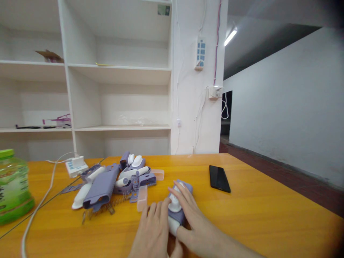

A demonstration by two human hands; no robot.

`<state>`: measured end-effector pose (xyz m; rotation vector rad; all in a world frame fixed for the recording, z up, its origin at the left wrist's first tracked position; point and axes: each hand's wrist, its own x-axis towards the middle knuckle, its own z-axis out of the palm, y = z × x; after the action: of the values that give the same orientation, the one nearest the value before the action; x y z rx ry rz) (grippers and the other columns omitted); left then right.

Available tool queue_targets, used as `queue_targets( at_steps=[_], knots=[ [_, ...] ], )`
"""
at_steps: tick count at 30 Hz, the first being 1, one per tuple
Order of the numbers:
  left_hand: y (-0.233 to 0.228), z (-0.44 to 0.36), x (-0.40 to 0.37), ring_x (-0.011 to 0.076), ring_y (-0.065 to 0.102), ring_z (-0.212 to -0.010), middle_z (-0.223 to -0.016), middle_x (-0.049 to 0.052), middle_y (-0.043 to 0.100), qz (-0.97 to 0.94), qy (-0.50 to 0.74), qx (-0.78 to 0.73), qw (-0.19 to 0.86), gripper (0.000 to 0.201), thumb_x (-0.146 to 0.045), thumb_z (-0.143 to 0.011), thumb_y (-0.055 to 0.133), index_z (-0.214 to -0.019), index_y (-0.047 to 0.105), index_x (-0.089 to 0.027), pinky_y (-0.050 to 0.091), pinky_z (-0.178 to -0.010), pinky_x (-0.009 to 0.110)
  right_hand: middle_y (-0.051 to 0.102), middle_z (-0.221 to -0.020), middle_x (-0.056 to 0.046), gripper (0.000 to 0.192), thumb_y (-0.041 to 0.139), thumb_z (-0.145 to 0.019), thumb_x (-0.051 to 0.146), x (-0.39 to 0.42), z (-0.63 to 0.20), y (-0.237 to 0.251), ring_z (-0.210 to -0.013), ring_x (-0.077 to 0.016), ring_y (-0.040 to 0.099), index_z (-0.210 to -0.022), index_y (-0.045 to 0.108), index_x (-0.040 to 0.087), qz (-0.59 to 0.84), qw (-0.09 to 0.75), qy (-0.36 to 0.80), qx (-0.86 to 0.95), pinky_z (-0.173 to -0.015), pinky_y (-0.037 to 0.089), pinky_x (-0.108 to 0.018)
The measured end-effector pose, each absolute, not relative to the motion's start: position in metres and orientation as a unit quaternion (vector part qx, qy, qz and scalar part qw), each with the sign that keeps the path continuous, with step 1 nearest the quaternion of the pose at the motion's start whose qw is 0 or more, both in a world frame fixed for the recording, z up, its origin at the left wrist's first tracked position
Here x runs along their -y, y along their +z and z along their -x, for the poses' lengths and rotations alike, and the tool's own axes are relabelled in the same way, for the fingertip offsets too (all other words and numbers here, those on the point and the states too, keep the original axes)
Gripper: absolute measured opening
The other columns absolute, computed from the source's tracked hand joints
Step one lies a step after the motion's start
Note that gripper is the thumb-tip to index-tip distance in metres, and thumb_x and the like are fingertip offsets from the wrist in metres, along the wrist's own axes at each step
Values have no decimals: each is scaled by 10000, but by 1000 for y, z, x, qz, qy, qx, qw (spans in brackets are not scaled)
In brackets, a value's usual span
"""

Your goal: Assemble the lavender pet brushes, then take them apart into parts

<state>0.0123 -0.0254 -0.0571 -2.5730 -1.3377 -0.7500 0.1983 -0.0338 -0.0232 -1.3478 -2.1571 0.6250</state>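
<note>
On the table in front of me is a purple and white plastic assembly (176,206), with a rounded white part on its purple body. My right hand (195,218) lies over its right side, long fingers on the white part and thumb at the near end. My left hand (154,229) grips it from the left, fingers bent against its side, the thumb low and partly hidden. Both hands cover much of the assembly. To the left lies a pile of similar purple shells (103,186), white pieces (82,195) and small metal springs (118,200).
Near the pile lie translucent pinkish boxes (142,198). A black phone (219,178) is on the right. At left stand a green-capped jar (13,190) and a power strip (76,166) with a white cable (44,200). Shelves (120,68) rise behind the table (255,215).
</note>
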Motion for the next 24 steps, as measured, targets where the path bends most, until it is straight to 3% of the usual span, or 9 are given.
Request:
queue_targets(
  at_steps=[7, 16, 24],
  knots=[
    [-57, -16, 24, 396, 605, -1092, -1264, 190, 665, 850, -258, 454, 59, 710, -400, -722, 649, -1368, 568, -119, 419, -1023, 525, 9, -1700, -20, 780, 601, -893, 327, 36, -199, -21, -1554, -264, -77, -1586, 249, 265, 494, 254, 235, 798, -1267, 37, -510],
    [-49, 1, 27, 339, 582, -1219, -1367, 164, 606, 872, -279, 401, 28, 670, -315, -845, 637, -1454, 411, -152, 446, -1084, 476, -1, -1700, -18, 844, 588, -802, 155, 32, -200, -27, -1554, -272, -76, -1574, 267, 269, 481, 266, 230, 803, -1261, 34, -537],
    [-38, -8, 35, 323, 594, -1179, -1298, 162, 634, 859, -291, 422, -16, 643, -244, -768, 607, -1390, 475, -148, 467, -1049, 453, 2, -1700, -18, 803, 569, -835, 175, 34, -199, -26, -1554, -259, -78, -1574, 268, 267, 487, 252, 212, 809, -1263, 25, -518]
  ],
)
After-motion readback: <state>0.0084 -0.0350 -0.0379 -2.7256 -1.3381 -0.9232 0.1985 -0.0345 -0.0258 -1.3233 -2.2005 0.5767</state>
